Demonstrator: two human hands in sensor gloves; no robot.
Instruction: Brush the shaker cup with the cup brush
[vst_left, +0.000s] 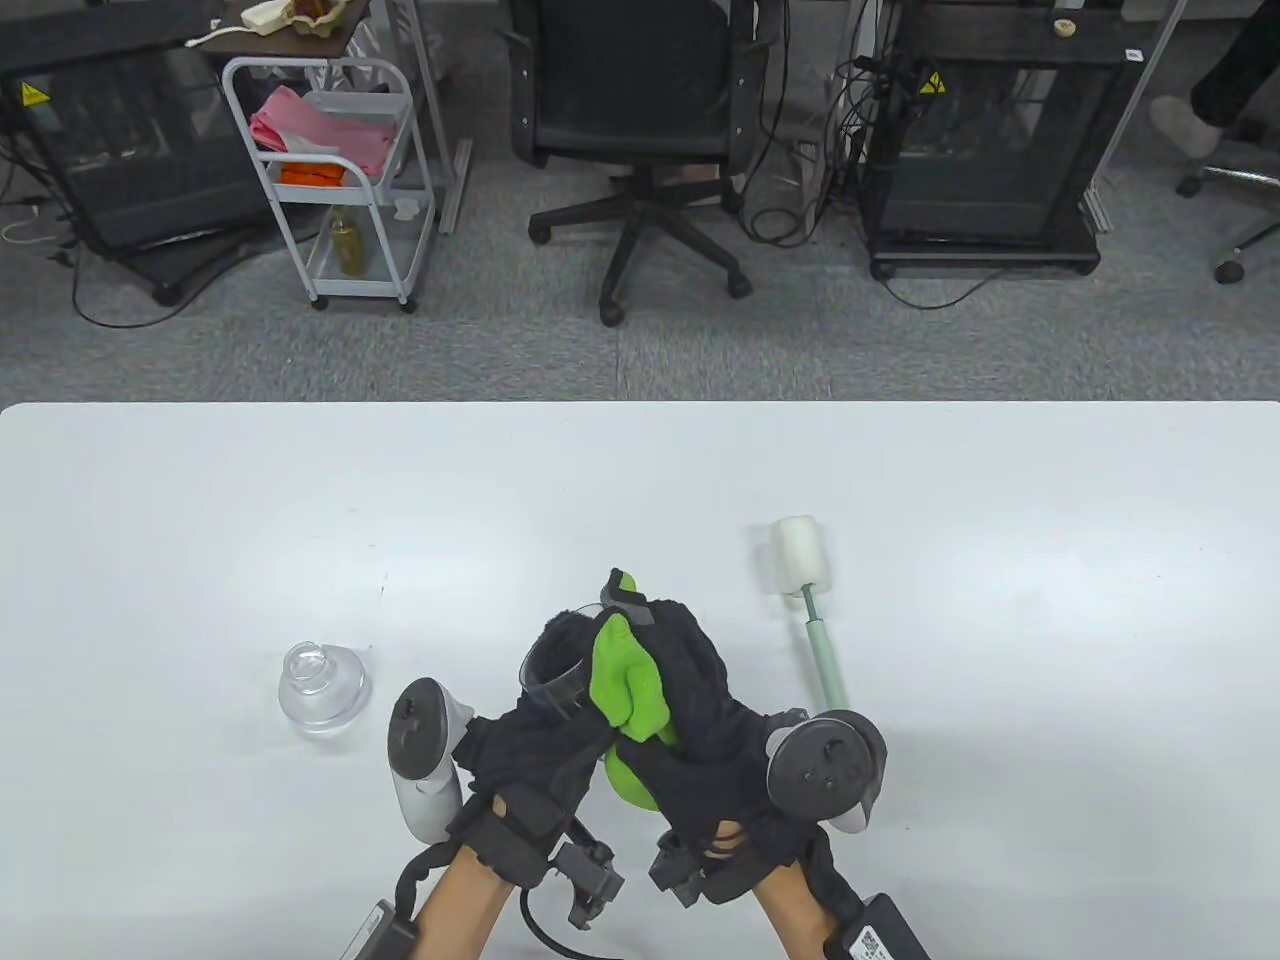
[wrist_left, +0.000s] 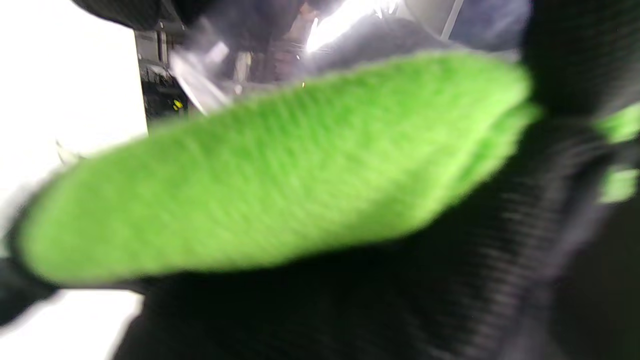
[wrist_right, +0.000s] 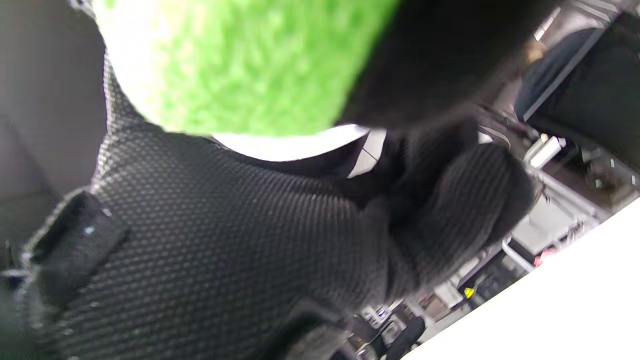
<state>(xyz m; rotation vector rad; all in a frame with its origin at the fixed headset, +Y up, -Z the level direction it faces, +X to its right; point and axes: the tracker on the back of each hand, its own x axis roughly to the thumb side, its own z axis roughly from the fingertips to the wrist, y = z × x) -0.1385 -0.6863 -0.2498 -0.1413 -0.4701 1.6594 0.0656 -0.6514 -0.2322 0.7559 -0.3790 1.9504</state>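
My left hand (vst_left: 520, 745) and right hand (vst_left: 700, 720) both grip the green shaker cup (vst_left: 628, 685) at the table's (vst_left: 200, 520) 6 o'clock edge. The cup brush (vst_left: 812, 610) lies at its 2 o'clock, untouched.
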